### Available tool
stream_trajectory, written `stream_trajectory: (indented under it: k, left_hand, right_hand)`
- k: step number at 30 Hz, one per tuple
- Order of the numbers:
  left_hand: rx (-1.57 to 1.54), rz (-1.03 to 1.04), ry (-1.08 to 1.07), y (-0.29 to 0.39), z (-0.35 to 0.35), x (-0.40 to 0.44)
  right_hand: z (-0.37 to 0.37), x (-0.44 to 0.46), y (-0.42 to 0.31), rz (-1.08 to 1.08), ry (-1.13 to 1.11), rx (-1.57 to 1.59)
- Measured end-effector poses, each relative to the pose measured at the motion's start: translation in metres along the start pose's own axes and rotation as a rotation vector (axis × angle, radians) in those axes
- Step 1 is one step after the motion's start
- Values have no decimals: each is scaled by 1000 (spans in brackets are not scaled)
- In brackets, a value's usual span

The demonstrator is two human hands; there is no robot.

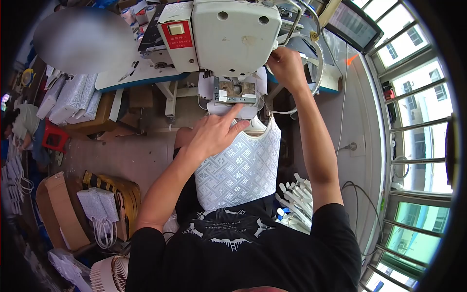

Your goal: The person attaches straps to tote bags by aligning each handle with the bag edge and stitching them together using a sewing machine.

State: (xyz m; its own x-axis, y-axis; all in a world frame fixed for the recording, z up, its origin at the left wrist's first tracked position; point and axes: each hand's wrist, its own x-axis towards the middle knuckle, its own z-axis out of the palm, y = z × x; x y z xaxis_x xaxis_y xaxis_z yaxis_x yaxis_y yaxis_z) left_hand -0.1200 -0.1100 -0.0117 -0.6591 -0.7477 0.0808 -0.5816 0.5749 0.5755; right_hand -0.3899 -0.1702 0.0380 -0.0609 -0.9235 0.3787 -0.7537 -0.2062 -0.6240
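A silver-grey patterned bag [238, 168] hangs below the head of a white sewing machine [236, 36], its upper edge near the metal clamp [237, 92]. My left hand [216, 134] lies at the bag's top edge, index finger stretched toward the clamp and thumb apart; nothing is seen gripped in it. My right hand [286, 65] is raised at the right side of the machine head, its fingers bent together near the machine's edge. What those fingers hold, if anything, is too small to make out.
An emergency stop box [178, 36] is on the machine's left. Folded patterned bags [73, 100] are stacked at left, with more bags [98, 209] beside a cardboard box [63, 211]. White handles [297, 199] lie at right. A fan [111, 273] stands at lower left. A person [25, 124] is at far left.
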Motion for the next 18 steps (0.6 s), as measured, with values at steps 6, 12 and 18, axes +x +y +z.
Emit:
stream_trajectory:
  k: [6,12,18]
  left_hand:
    - [-118,79,61,0,2,3]
    - [-250,269,145,-10,9,1]
    - [-169,246,104,-14,17,-9]
  right_hand:
    - [-46,-51,31,223,-393,766]
    - [-33,-81,37,217,-715,713]
    - [-17,-54,45,369,-299,1021]
